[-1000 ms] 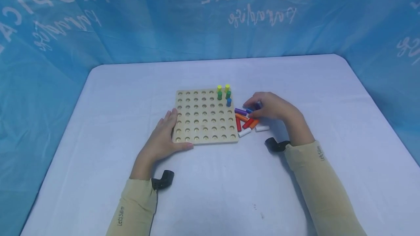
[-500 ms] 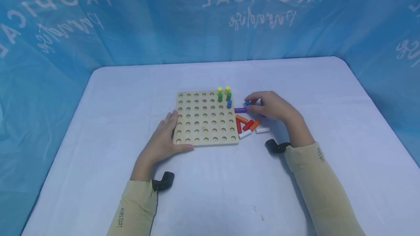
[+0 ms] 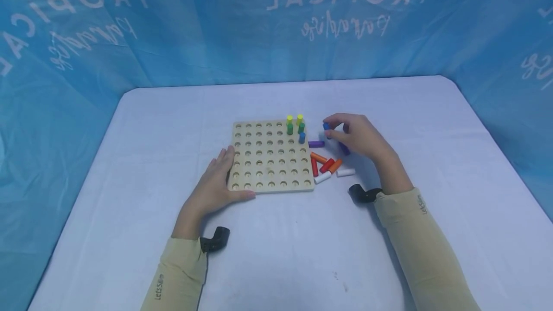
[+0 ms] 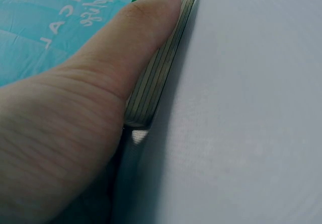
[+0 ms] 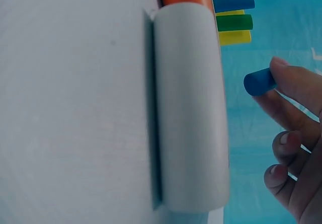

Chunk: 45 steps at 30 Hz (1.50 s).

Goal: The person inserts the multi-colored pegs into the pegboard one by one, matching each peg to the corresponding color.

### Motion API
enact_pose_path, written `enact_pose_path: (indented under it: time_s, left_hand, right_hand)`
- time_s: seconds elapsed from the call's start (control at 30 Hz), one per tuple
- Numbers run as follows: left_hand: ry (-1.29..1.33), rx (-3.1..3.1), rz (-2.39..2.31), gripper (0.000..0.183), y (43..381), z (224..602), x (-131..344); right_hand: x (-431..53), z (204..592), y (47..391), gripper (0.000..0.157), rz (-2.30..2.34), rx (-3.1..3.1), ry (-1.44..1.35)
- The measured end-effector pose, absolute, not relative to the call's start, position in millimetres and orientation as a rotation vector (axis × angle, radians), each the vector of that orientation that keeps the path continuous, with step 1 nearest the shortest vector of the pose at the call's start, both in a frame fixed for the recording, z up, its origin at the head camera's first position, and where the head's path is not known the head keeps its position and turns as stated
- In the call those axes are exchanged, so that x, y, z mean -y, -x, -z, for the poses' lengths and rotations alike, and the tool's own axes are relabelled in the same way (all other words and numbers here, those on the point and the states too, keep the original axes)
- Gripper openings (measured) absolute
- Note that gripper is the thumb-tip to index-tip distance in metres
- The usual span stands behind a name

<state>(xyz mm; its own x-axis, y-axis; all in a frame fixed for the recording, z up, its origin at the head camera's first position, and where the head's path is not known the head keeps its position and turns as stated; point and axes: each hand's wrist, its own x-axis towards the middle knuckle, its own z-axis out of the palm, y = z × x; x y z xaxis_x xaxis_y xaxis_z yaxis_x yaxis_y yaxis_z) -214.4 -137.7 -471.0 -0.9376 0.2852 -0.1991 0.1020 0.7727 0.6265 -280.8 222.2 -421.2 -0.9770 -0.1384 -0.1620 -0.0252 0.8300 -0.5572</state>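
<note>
My left hand (image 3: 211,184) holds the near left corner of a square wooden pegboard (image 3: 263,167). Its fingers lie along the left side, and the thumb (image 4: 136,32) runs along the front edge. To the right of the board, my right hand (image 3: 360,136) pinches a blue peg (image 5: 259,82) between thumb and forefinger. The remaining fingers curl loosely below it. At the board's far right corner stand two yellow pegs (image 3: 300,119), two green pegs (image 3: 290,129) and a blue peg (image 3: 302,137).
Loose pegs lie by the board's right side: a purple peg (image 3: 316,144), another purple peg (image 3: 344,149) under my right hand, and several red, orange and white ones (image 3: 345,172). A white cloth (image 3: 276,248) covers the table, with a blue curtain (image 3: 242,42) behind.
My right hand has drawn a blue peg from the loose pile and raised it, moving slightly away from me. The purple peg beside the board now lies straighter. My left hand stays put.
</note>
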Motion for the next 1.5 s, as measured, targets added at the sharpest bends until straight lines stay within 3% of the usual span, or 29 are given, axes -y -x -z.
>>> enact_pose_path:
  time_s: [0.6, 1.5]
  left_hand:
    - [-0.303, -2.691, -0.939, 0.135, 214.0, 472.1, 138.2]
    - [-0.326, -2.685, -0.948, 0.133, 215.5, 472.7, 142.5]
  right_hand:
    - [-218.0, 418.6, 277.4, 0.030, 0.901, -2.851, 0.151]
    - [-207.6, 419.4, 279.7, 0.035, 0.922, -2.918, 0.213]
